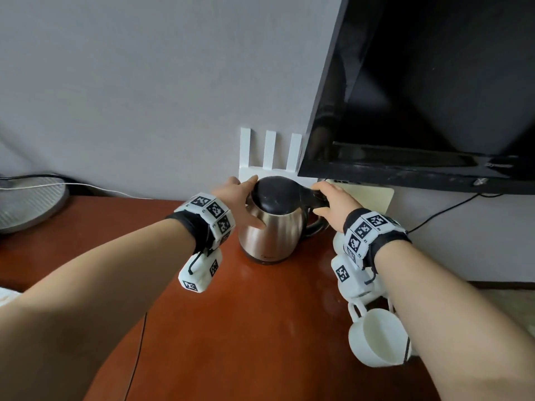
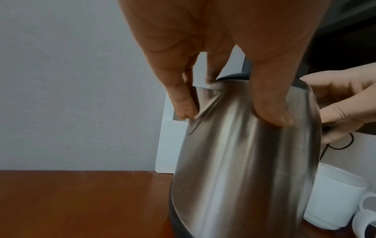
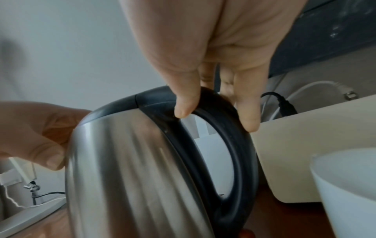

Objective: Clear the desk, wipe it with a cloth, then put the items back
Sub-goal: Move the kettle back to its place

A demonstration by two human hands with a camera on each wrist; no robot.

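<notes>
While my left hand (image 1: 241, 202) cups the kettle (image 1: 272, 227) standing on the surface (image 1: 246, 328) between my hands and my right hand (image 1: 333, 206) grips its handle, I judge I'm placing or lifting it, needing a steady hold.

Head view high, facing down at desk (image 1: 260, 328), wrist views close, flanking shared kettle (image 2: 244, 153).

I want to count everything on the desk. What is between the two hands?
The steel kettle. The left hand holds its body and the right hand grips its black handle. The head view shows this best.
</notes>
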